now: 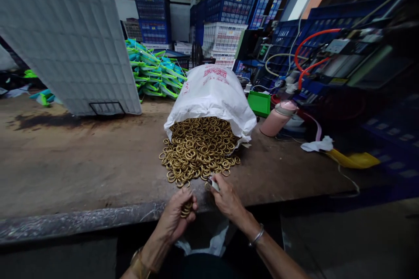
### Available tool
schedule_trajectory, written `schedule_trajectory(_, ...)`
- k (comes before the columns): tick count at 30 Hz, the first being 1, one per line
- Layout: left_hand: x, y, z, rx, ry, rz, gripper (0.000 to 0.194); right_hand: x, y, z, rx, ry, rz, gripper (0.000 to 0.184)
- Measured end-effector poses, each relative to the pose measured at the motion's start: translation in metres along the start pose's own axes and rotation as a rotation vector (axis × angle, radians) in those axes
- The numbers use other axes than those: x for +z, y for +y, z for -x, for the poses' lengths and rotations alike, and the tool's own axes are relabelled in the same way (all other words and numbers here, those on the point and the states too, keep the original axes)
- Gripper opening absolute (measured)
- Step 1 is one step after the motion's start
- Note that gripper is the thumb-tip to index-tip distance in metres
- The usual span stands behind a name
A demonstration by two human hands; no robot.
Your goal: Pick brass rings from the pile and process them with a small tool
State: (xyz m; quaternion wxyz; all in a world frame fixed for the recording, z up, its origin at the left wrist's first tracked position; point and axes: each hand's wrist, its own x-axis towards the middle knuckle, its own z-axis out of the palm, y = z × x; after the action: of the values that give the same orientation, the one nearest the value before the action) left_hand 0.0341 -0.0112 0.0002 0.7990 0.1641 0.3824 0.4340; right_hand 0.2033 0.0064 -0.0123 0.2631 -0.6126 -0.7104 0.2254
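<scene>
My left hand [179, 211] is closed around several brass-coloured rings [186, 210], stacked inside the curled fingers. Beside it, my right hand [228, 199] pinches a small tool [214, 183] with a dark tip and a pale body; its exact kind is unclear. One ring appears close to that tip, at the table's front edge. Just beyond both hands lies a heap of brass-coloured rings [193, 152], spilling from the mouth of a white woven sack [209, 91] with red print. The sack lies on its side, open toward me.
The brown worktable [81, 157] has a plastic-wrapped front edge. A tall grey-white panel [81, 39] stands at left, with green and blue packets [155, 72] behind it. At right are a pink bottle [278, 118], a green tray [258, 103] and a machine with red hoses [303, 45].
</scene>
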Motion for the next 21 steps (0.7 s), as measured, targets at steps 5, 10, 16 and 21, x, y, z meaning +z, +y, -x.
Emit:
schedule_trajectory(5,0.003,-0.003,0.000,0.128,0.050,-0.183,0.026,0.009,-0.021,0.001,-0.132,-0.031,-0.108,0.015)
schedule_trajectory(10,-0.002,-0.006,0.000,0.242,0.086,-0.475,0.027,0.013,-0.038,0.000,-0.100,-0.056,-0.239,0.005)
schedule_trajectory(16,0.000,-0.002,0.003,0.596,0.087,-0.805,0.019,0.016,-0.039,-0.005,0.058,-0.123,-0.427,0.024)
schedule_trajectory(21,-0.003,-0.002,0.002,0.307,0.058,-0.622,0.023,0.019,-0.036,-0.005,0.075,-0.085,-0.415,0.024)
